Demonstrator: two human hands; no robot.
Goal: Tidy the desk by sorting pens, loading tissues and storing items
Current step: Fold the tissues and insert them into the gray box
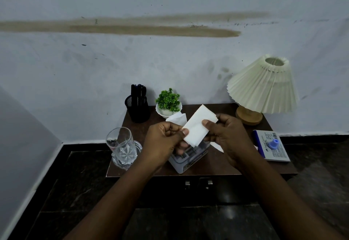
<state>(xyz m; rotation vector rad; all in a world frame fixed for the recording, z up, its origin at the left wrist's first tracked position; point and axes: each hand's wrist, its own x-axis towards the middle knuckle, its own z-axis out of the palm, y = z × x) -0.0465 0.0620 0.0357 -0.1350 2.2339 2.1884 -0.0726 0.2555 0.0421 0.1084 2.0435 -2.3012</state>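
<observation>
A folded white tissue (196,126) is held above the middle of the small brown desk (217,161). My left hand (164,141) pinches its lower left edge and my right hand (226,136) pinches its right side. Directly below it sits a grey tissue holder (186,159), partly hidden by my hands. More white tissue (176,119) lies behind my left hand, and another piece (217,146) shows under my right hand. A black mesh pen cup (137,109) with several dark pens stands at the back left.
A clear glass mug (121,148) stands at the front left. A small green plant in a white pot (168,103) is at the back. A pleated lamp (264,86) fills the back right. A blue and white box (272,148) with a blue cap (273,143) on it lies at the right edge.
</observation>
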